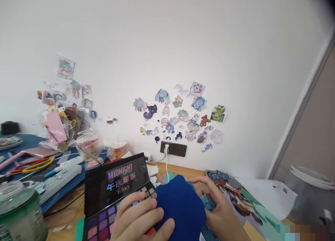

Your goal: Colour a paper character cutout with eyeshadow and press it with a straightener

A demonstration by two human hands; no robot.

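Standing at the near left, a green jar (22,214) keeps to the side, perhaps so that it leaves the middle free for both hands. Next comes a dark palette (112,185), its lid leaned back so that the coloured pans face the person. The left hand (142,216) reaches across the palette's right part, its fingers gripping the left edge of a deep blue piece (180,209). That piece is tilted toward the person in the near middle, presumably to keep its wavy outline in sight. The right hand (220,207) curls at its right side, likely as a steady; whether it truly pinches the edge I cannot tell, since the contact is hidden. Farther right lie printed cut-outs (240,195), and a translucent bucket (311,195) stands beyond them.
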